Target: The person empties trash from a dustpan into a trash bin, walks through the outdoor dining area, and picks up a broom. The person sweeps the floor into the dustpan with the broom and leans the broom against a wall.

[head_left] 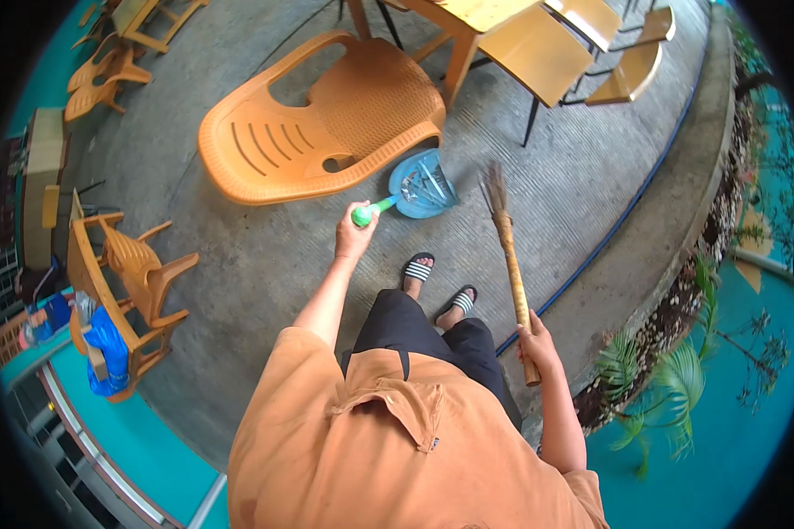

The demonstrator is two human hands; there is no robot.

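Observation:
My left hand (355, 231) is closed round the green handle of a blue dustpan (425, 183), which hangs or rests low beside the orange chair. Some light-coloured scraps seem to lie in its pan. Out to the right, my right hand (538, 344) grips the lower end of a broom (508, 256) with a long wrapped handle. Its dark bristles point away from me, to the right of the dustpan and apart from it. Whether the bristles touch the floor I cannot tell.
An orange plastic armchair (326, 119) stands just ahead, against a wooden table (463, 40). Wooden chairs (538, 53) are at the far right. A blue hose (622, 225) runs along the concrete kerb (653, 212) by a planted bed. At left are another plastic chair (146, 269) and a blue bag (108, 348).

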